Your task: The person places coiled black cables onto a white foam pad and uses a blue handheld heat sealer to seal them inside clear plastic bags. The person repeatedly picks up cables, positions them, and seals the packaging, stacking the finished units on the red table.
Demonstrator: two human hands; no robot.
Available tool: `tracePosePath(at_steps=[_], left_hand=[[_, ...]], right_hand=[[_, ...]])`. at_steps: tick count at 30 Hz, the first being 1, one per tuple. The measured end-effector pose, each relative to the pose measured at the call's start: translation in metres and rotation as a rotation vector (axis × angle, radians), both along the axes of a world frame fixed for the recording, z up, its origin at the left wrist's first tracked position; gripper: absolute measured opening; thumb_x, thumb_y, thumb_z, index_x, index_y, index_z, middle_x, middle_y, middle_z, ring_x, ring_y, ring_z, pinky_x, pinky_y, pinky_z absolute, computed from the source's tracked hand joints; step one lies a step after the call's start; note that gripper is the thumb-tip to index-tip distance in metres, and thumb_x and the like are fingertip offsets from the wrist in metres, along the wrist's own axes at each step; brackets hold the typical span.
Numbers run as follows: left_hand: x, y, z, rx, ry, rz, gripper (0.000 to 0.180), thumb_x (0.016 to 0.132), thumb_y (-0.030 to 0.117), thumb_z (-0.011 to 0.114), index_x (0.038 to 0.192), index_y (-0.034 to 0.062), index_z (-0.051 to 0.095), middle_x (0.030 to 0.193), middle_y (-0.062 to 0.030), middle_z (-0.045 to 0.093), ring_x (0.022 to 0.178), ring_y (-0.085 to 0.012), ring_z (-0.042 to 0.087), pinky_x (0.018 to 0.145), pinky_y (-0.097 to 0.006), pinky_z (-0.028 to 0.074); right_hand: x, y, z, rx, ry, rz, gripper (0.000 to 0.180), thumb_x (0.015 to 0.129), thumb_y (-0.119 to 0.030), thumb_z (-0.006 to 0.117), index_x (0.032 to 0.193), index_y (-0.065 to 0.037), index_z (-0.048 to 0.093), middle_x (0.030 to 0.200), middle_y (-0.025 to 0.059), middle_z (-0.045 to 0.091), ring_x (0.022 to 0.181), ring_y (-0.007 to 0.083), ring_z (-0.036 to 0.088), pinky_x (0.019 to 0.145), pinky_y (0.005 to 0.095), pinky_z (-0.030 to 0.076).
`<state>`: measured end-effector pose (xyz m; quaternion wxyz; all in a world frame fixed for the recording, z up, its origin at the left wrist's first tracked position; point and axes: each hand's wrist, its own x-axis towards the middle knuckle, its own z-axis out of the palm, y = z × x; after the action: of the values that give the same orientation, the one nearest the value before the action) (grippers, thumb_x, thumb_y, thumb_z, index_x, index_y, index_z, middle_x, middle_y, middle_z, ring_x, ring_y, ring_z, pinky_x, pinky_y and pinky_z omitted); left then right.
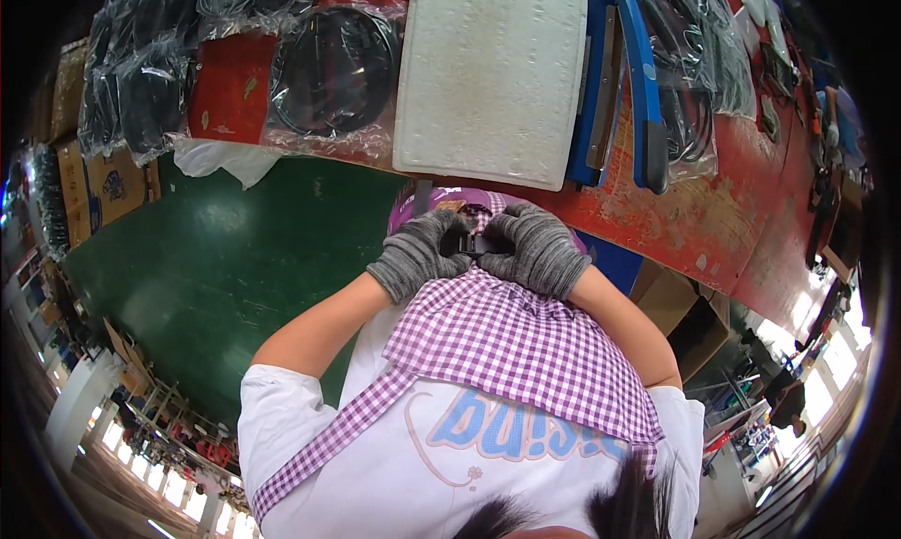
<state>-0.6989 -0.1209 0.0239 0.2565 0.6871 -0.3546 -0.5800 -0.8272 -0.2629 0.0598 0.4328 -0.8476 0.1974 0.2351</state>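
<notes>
Both my hands wear grey knit gloves and meet in front of my waist. My left hand (419,254) and my right hand (542,249) each pinch one end of a small black clip-like part (475,245) held between them. It sits just above the top edge of my purple-and-white checked apron (511,347), which hangs over a white shirt. Something purple (405,211) shows behind my left hand. How the black part joins anything is hidden by my fingers.
A red worktable (713,211) runs across the top, bearing a white foam slab (490,70), a blue bar-shaped sealing tool (631,79) and clear bags of coiled black cable (328,75). Below lies green floor (225,258). Cardboard boxes (680,309) stand under the table at right.
</notes>
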Motion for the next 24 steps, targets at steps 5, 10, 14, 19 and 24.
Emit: tracePosePath(at_steps=[5, 10, 14, 19, 24], left_hand=[[0.007, -0.007, 0.007, -0.002, 0.056, -0.014, 0.047, 0.06, 0.023, 0.067, 0.101, 0.0034, 0.052, 0.093, -0.0166, 0.056, 0.087, -0.0273, 0.055, 0.079, -0.031, 0.043], [0.012, -0.017, 0.004, 0.011, -0.111, -0.277, 0.045, 0.062, 0.027, 0.065, 0.097, 0.0023, 0.052, 0.085, -0.0161, 0.058, 0.08, -0.0287, 0.056, 0.072, -0.033, 0.045], [0.005, 0.005, -0.018, -0.084, -0.037, -0.109, 0.034, 0.069, 0.019, 0.059, 0.096, 0.0013, 0.049, 0.077, -0.0143, 0.058, 0.071, -0.0252, 0.057, 0.064, -0.032, 0.045], [0.012, 0.004, 0.009, -0.177, 0.288, 0.401, 0.028, 0.076, 0.012, 0.053, 0.102, 0.0031, 0.048, 0.084, -0.0026, 0.055, 0.074, -0.0108, 0.05, 0.068, -0.024, 0.043], [0.034, 0.049, -0.013, 0.038, 0.576, 1.016, 0.013, 0.07, 0.016, 0.057, 0.067, 0.0079, 0.047, 0.056, 0.0008, 0.044, 0.056, -0.0139, 0.044, 0.054, -0.03, 0.037]], right_hand=[[-0.001, 0.0, -0.001, 0.092, 0.002, -0.127, 0.034, 0.063, -0.026, 0.066, 0.086, -0.003, 0.059, 0.083, 0.0133, 0.056, 0.081, 0.0263, 0.053, 0.074, 0.0341, 0.043], [-0.001, 0.002, -0.009, 0.061, 0.032, -0.056, 0.036, 0.066, -0.028, 0.064, 0.088, -0.001, 0.057, 0.082, 0.0146, 0.056, 0.08, 0.0272, 0.053, 0.073, 0.0348, 0.043], [0.004, -0.001, -0.007, 0.092, 0.086, -0.012, 0.034, 0.069, -0.029, 0.061, 0.086, -0.001, 0.056, 0.083, 0.0165, 0.056, 0.079, 0.0286, 0.053, 0.073, 0.0358, 0.042], [-0.006, 0.001, -0.007, 0.096, -0.021, -0.058, 0.034, 0.07, -0.03, 0.06, 0.087, -0.001, 0.056, 0.082, 0.0182, 0.055, 0.077, 0.0304, 0.053, 0.071, 0.0358, 0.043], [-0.027, -0.001, -0.008, 0.454, -0.112, -0.674, 0.032, 0.079, -0.031, 0.054, 0.095, -0.003, 0.054, 0.079, 0.0113, 0.058, 0.088, 0.0229, 0.055, 0.074, 0.032, 0.044]])
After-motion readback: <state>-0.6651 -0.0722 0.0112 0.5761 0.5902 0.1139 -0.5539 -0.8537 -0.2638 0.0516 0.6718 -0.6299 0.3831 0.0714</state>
